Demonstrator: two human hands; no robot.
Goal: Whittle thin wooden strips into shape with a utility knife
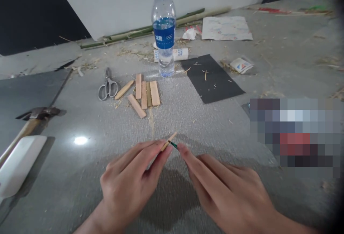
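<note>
My left hand (pixel 131 178) pinches a slim wooden strip (pixel 173 136) between thumb and fingertips, its pale end pointing up and away. A thin dark-green strand (pixel 174 144) runs from that strip to my right hand (pixel 228 191), whose thumb and forefinger are closed on it. Whether the strand is thread or wire is too small to tell. Both hands are a little above the grey surface. Beyond them lie several flat wooden pieces (pixel 155 93), side by side or at angles, next to a pointed wooden piece (pixel 124 90).
Scissors (pixel 108 85) lie left of the wood. A water bottle (pixel 163 33) stands behind, near a black sheet (pixel 212 80). At left are a hammer (pixel 33 117) and a white rounded device (pixel 23 166). Bamboo poles (pixel 139 31) lie along the wall; a blurred patch covers the right.
</note>
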